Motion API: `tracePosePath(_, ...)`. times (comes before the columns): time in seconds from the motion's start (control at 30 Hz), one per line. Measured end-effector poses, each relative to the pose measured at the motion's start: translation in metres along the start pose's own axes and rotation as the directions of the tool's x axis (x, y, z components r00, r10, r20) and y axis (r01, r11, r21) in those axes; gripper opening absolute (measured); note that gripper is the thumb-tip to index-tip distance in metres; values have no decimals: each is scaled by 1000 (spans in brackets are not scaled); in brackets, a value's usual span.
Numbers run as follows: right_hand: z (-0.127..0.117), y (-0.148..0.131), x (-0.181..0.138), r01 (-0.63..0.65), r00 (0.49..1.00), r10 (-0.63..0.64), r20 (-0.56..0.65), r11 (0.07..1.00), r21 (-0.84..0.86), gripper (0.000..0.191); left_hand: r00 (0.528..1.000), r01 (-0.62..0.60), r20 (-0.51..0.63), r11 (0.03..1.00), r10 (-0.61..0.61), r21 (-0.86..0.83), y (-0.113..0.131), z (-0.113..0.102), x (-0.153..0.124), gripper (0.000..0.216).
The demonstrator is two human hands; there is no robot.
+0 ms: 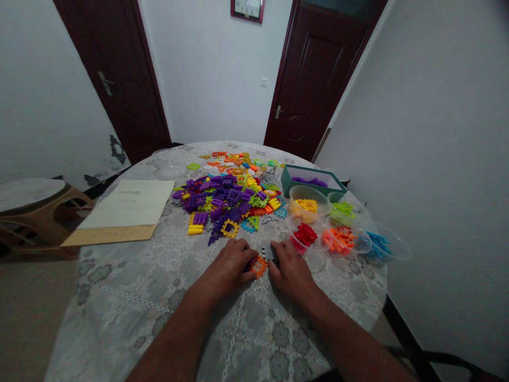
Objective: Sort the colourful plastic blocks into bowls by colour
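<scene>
Near the middle of the table, my left hand [234,263] is closed on an orange toothed building piece [259,267], with a bit of purple showing under the fingers. Just to its right, my right hand [292,268] has its fingers closed around the edge of a grey flat piece [270,252]. A small gap lies between the two hands, and both rest low over the tablecloth. Beyond them spreads a heap of mixed plastic building pieces [226,196], mostly purple. A yellow square frame piece [229,228] lies at the heap's near edge.
Clear bowls on the right hold yellow [306,206], red [304,236], orange [340,240], green [342,210] and blue pieces [377,245]. Behind them stands a green box [340,187] with purple pieces. An open paper folder [127,207] lies left. A wooden stool [40,212] stands beside the table.
</scene>
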State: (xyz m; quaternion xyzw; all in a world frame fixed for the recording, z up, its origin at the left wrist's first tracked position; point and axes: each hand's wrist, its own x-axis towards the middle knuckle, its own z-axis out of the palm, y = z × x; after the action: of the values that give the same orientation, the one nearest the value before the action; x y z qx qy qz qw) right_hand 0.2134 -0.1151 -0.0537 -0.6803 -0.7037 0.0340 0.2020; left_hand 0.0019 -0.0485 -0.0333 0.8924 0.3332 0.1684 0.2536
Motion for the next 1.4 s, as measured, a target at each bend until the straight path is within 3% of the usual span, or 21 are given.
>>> tracePosePath(0.23, 14, 8, -1, 44, 987, -28, -157, 994, 97, 32, 997, -80, -14, 997, 79, -15, -1, -4, 2, 22)
tracePosePath(0.47, 19, 3, -3, 55, 990, -45, -136, 996, 70, 28, 993, -45, -113, 998, 40, -44, -12, 1, 4, 39)
tracePosePath(0.67, 15, 4, -2, 15, 989, 13, -150, 983, 182, 31, 995, -21, -101, 1000, 19, -15, -16, 5, 4, 42)
tracePosePath(0.83, 12, 5, -3, 31, 978, 30, -209, 958, 284, 35, 999, 13, -36, 998, -11, 55, -7, 2, 3, 61)
tracePosePath(0.97, 9, -2, -6, 69, 964, 21, -264, 942, 328, 37, 999, 38, -19, 992, -36, 118, 6, -1, 4, 45)
tracePosePath(1.1, -4, -11, -11, 161, 948, -44, -315, 921, 355, 41, 999, 43, -17, 985, -41, 168, 5, 1, 8, 19)
tracePosePath(1.2, -24, -11, -15, 192, 926, -53, -373, 918, 347, 44, 998, 48, -48, 987, -42, 151, -2, 1, 11, 20)
tracePosePath(1.4, -76, 22, -9, 66, 914, 59, -402, 954, 292, 34, 974, 185, -143, 981, -175, 57, -7, -9, 10, 27)
